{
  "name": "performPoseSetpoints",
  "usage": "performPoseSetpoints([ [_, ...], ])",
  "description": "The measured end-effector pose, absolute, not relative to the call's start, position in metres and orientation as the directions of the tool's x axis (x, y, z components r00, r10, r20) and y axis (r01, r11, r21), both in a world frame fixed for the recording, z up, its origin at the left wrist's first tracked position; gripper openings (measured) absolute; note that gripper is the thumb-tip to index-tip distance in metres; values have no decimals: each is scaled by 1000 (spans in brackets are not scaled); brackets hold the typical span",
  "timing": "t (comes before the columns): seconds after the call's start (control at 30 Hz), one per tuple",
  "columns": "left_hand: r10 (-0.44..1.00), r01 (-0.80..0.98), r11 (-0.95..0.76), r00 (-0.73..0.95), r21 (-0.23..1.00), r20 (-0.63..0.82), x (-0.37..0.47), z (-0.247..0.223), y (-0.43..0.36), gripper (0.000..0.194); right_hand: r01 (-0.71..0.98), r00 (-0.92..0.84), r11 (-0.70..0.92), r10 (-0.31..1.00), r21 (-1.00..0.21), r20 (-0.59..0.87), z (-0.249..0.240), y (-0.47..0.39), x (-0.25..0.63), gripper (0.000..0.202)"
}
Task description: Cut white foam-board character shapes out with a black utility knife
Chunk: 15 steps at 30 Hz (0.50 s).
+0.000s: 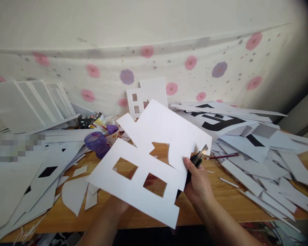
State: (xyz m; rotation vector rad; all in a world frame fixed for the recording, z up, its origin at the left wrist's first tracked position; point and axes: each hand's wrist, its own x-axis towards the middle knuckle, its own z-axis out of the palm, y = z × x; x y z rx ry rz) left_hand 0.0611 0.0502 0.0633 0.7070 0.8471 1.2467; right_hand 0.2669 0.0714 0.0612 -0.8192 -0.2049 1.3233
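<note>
Board (pixel 143 160): mid-frame, tilted above the bench (pixel 228 201), perhaps so we see it whole.
Right hand (pixel 199 182): wraps the knife (pixel 195 160), right of centre, blade (pixel 204 149) angled up, seemingly for safety.
Left hand (pixel 119 202): mostly behind board, likely supporting; grip we cannot tell.

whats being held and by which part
The right hand holds the cutter by its black handle. The left hand is mostly hidden behind the board; its grip cannot be told.

One left hand (pixel 120 204) and one right hand (pixel 200 185) were in view, with one knife (pixel 199 156), one raised board (pixel 166 126) with two square holes (pixel 125 168), one standing board (pixel 154 88), one cloth (pixel 159 65) and one desk (pixel 149 218).
</note>
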Motion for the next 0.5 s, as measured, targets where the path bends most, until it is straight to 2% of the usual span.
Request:
performPoseSetpoints([
  [0.03,950,-455,257,280,852,-137,62,61,43,51,-778,291,42,908,-627,-301,61,72,265,40],
  [0.07,918,-432,267,386,861,-91,64,60,36,60,-773,307,62,908,-632,-286,61,72,263,39],
  [0.1,915,-454,231,402,861,-34,66,61,31,63,-763,315,75,911,-642,-267,60,73,261,39],
  [0.17,961,-538,132,275,833,26,70,66,25,56,-734,295,69,929,-675,-226,58,71,256,40],
  [0.23,995,-590,78,95,803,-27,70,74,25,42,-673,229,27,958,-739,-175,55,69,255,38],
  [0.3,995,-599,64,-24,798,-98,62,83,31,39,-525,119,-8,990,-851,-82,53,66,260,34],
  [0.33,988,-592,35,-101,805,-117,56,89,34,40,-388,32,-6,999,-922,-20,54,64,266,33],
  [0.4,963,-560,-79,-255,825,-81,38,101,38,42,31,-215,82,974,-996,74,57,63,281,30],
  [0.43,950,-531,-141,-309,836,-36,29,107,39,43,292,-346,183,935,-939,74,60,63,288,27],
  [0.5,916,-460,-257,-395,850,63,11,117,38,39,702,-465,337,884,-627,-46,65,67,295,25],
])
